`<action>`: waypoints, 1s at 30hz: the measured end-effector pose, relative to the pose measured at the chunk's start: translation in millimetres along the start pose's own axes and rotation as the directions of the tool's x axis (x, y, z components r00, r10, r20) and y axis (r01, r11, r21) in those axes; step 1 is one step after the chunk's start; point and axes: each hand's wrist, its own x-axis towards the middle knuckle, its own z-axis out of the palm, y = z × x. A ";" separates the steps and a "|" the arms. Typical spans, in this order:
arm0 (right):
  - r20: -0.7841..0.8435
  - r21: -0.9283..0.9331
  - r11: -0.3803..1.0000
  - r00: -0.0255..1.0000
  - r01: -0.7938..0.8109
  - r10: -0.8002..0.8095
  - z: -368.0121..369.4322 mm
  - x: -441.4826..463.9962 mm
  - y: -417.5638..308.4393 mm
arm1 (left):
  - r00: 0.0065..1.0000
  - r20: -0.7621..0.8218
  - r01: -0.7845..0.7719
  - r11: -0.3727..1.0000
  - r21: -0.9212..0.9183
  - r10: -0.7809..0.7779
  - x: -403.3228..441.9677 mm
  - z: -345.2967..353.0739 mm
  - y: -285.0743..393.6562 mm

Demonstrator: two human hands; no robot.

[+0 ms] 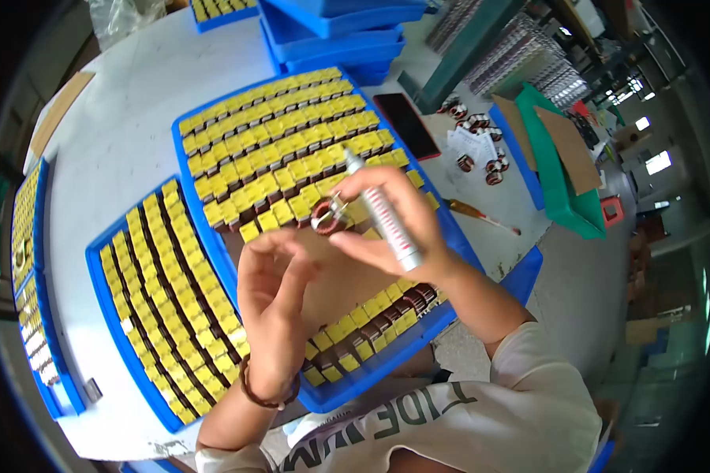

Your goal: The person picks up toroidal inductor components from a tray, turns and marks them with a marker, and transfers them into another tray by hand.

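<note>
My right hand (pixel 406 217) grips a toroidal coil (pixel 324 217) between thumb and fingertips. A white-and-silver marker pen (pixel 388 225) with red print is also held in that hand, slanting across the fingers. The coil has a dark ring, reddish windings and pale leads. To its left, my left hand (pixel 274 280) is raised with fingers loosely curled and apart from the thumb, and nothing shows in it. Both hands are above a large blue tray (pixel 183 162) holding rows of yellow-topped coil parts (pixel 284 146); brown board shows in its middle.
A second blue tray (pixel 102 292) of yellow-topped parts lies on the left, with more trays (pixel 43 315) beyond. Stacked blue trays (pixel 331 51) stand at the back. On the right are a phone (pixel 407 126), a brush (pixel 481 214), loose coils (pixel 493 165) and a green bin (pixel 564 209).
</note>
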 end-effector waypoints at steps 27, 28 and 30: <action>0.074 0.622 0.760 0.981 -0.188 0.181 5.9 -6.4 -11.9 | 0.972 0.214 0.128 0.981 -0.143 -0.096 -1.4 -12.3 -1.3; 0.078 0.601 0.779 0.983 -0.179 0.166 5.5 -6.5 -11.0 | 0.972 0.222 0.112 0.985 -0.130 -0.082 -1.0 -12.9 -1.5; 0.085 0.558 0.814 0.987 -0.162 0.138 5.2 -7.4 -9.4 | 0.970 0.237 0.083 0.991 -0.104 -0.057 -0.7 -14.5 -2.2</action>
